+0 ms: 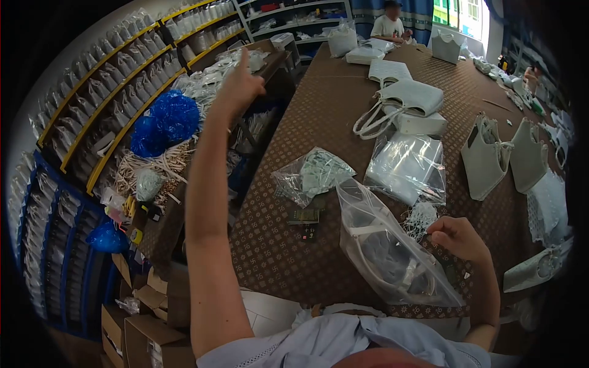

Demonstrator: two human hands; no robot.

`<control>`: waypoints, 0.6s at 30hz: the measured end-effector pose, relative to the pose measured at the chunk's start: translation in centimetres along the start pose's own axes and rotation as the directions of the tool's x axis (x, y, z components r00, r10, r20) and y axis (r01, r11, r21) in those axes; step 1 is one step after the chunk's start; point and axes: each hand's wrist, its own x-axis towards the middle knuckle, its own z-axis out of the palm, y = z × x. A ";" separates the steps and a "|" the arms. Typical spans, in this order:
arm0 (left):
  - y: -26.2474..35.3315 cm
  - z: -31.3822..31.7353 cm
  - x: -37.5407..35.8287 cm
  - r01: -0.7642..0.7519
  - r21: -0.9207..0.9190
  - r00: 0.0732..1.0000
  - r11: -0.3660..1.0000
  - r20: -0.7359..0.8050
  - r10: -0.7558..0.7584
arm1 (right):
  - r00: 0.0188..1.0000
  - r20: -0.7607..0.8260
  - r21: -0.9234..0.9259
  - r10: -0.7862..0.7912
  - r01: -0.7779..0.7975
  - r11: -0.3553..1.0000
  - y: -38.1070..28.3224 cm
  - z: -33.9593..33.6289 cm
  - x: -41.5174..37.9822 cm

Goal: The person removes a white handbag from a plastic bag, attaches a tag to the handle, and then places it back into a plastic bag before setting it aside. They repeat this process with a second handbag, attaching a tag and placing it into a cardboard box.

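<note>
My left hand (239,86) is raised far out to the left, one finger pointing up toward the side bench and shelves; it holds nothing. On the brown patterned table (325,110), my right hand (457,238) rests with its fingers curled around white cord next to a small white net piece (420,219). Just left of it lies a large clear plastic bag (386,251) with a white bag inside.
More clear packets (313,175) (408,165) and several white woven handbags (411,98) (485,156) lie across the table. Shelves of packed bags (116,67) line the left wall; blue bags (165,119) and cardboard boxes (147,319) sit below. A person (389,24) works at the far end.
</note>
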 end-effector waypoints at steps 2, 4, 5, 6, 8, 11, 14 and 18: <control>-0.5 -5.8 3.9 0.131 0.122 0.986 0.984 -0.119 -0.116 | 1.000 0.008 -0.048 -0.023 0.023 0.999 0.3 0.1 0.0; -0.8 -8.7 4.7 0.122 0.026 0.977 0.992 -0.177 -0.116 | 0.999 0.012 -0.088 -0.030 0.031 0.996 1.0 0.0 -0.1; -0.4 -9.2 4.6 0.090 -0.040 0.980 0.995 -0.174 -0.095 | 0.998 0.027 -0.131 -0.056 0.059 0.990 1.6 -0.1 0.0; -0.1 -9.3 4.5 0.056 0.035 0.980 0.998 -0.191 -0.048 | 0.997 0.025 -0.172 -0.076 0.079 0.982 2.3 -0.3 -0.1; 1.7 -6.4 2.5 -0.049 0.057 0.972 0.997 -0.225 0.061 | 0.999 0.022 -0.169 -0.040 0.043 0.985 2.0 -0.6 0.0; 3.0 3.3 -6.8 -0.247 -0.389 0.948 0.888 -0.286 0.138 | 0.991 -0.119 0.076 0.054 -0.045 0.996 6.1 -0.6 0.3; -1.4 15.6 -18.0 -0.174 -0.622 0.974 0.764 -0.221 0.042 | 0.956 -0.247 0.234 0.157 -0.099 0.967 12.4 1.3 1.1; 1.4 26.2 -32.1 0.239 -0.923 0.881 0.301 0.076 -0.467 | 0.906 -0.071 0.481 0.417 -0.334 0.810 14.8 5.4 1.8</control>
